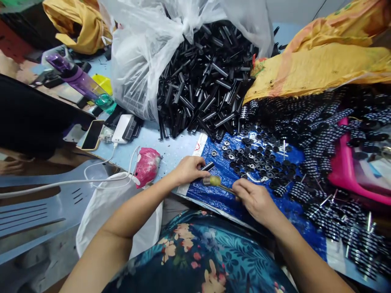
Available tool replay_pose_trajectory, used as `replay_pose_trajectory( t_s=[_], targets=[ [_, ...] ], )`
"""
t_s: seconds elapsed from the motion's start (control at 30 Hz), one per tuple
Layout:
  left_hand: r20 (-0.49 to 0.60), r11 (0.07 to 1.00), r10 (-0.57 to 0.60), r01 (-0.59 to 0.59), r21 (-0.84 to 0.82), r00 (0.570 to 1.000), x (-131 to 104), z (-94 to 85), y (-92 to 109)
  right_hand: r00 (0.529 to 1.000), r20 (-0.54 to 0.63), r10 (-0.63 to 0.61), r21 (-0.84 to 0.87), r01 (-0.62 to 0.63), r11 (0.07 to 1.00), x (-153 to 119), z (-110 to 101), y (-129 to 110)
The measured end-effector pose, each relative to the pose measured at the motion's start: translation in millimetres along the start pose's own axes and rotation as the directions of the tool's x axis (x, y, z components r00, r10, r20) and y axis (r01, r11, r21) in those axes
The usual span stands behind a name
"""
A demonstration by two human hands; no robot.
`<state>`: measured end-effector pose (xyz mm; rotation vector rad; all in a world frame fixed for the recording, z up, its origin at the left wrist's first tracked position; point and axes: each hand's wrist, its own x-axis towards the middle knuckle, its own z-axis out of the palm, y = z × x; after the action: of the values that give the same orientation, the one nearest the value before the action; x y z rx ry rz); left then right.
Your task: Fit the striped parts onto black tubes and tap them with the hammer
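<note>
My left hand (191, 171) is closed around a short black tube (208, 166), whose end sticks out past the fingers above the blue plastic sheet (214, 191). In my right hand (252, 199) is a small hammer (213, 180) with a yellowish head, gripped by its thin handle. The hammer head is close to my left fingertips, just below the tube; whether they touch I cannot tell. Beyond the hands, many small black round caps (255, 160) lie scattered on the sheet.
Black tubes (201, 89) spill from a clear plastic bag (137, 65). On the right are black ridged rollers (317, 122), a pink basket (345, 162) and a yellow sack (308, 69). Left stand a purple bottle (77, 81), phone (92, 135), white charger (124, 128) with cable, and a pink bundle (147, 166). Another person sits at left.
</note>
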<state>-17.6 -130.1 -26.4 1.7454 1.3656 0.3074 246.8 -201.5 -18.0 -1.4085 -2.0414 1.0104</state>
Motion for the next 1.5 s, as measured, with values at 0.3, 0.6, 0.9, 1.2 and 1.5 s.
replay_pose_trajectory(
  t_s=[0.3,0.6,0.9,1.2,1.5],
  targets=[
    [-0.022,0.998,0.005,-0.007,-0.064,1.0,-0.2,3.9,-2.5,0.89,-0.36,-0.278,-0.319,0.163,0.934,0.4,10.2,7.2],
    [0.002,1.0,0.025,-0.025,-0.011,1.0,14.7,2.4,-5.0,0.873,-0.16,-0.462,-0.378,0.378,0.845,-0.2,22.8,-3.4],
    [0.12,0.983,0.048,-0.069,0.173,0.992,-36.2,-46.4,10.1,0.892,-0.029,-0.452,-0.386,0.407,0.828,-21.9,17.8,11.8],
    [0.075,0.856,0.262,-0.267,0.442,0.962,-41.0,-77.5,9.7,0.945,-0.075,-0.318,-0.359,0.272,0.893,-11.6,7.8,17.5],
    [-0.088,0.509,0.558,-0.257,0.821,0.825,110.1,-53.9,21.1,0.795,-0.605,-0.041,-0.3,-0.18,0.937,2.0,-85.0,52.4]
  ],
)
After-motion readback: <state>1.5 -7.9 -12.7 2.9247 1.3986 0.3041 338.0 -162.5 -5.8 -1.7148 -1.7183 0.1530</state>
